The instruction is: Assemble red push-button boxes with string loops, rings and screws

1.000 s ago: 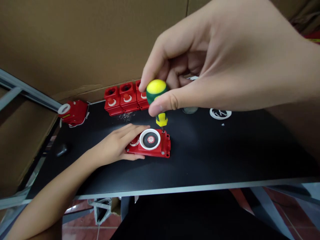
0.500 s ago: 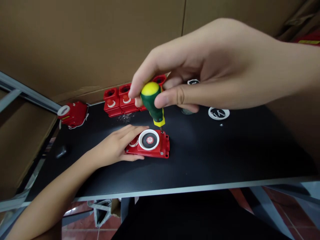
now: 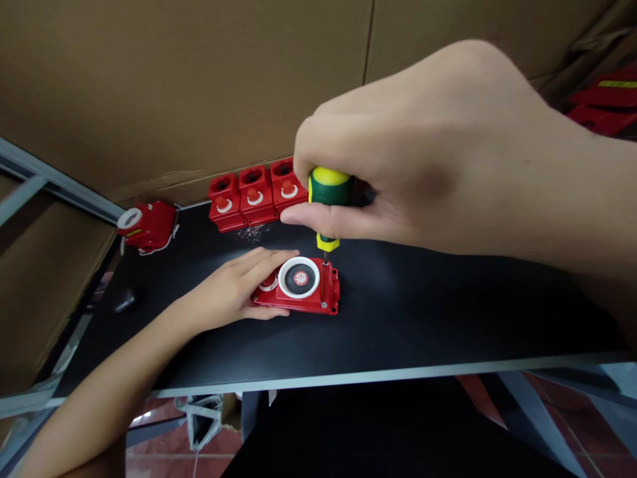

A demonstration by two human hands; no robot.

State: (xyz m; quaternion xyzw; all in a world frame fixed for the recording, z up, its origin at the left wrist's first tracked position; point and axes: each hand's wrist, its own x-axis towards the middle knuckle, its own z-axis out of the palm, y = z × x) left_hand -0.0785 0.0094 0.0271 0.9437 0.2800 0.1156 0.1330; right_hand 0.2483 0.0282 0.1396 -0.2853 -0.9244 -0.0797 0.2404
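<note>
A red housing [image 3: 308, 304] with a white-ringed round black face lies on the black tabletop. My left hand [image 3: 239, 285] is wrapped round its left end, thumb on the near side and fingers along the far side. In my right hand [image 3: 398, 159] is a screwdriver [image 3: 331, 189] with a green and yellow handle, held nearly upright between thumb and curled fingers. Its tip meets the screw at the housing's far right corner. Another screw [image 3: 324, 305] shows at the near right corner.
Several similar red housings [image 3: 259, 206] stand in a row along the cardboard wall [image 3: 199, 86]. Pale crumbs [image 3: 253, 233] lie before them. At the left are another red unit [image 3: 152, 226] with a white ring and a small black object [image 3: 124, 300]. More red parts [image 3: 604, 99] sit at far right.
My right hand has turned about the screwdriver and now covers more of its handle. The hand hides the white-ringed disc seen at right before. My left hand and the housing stay put.
</note>
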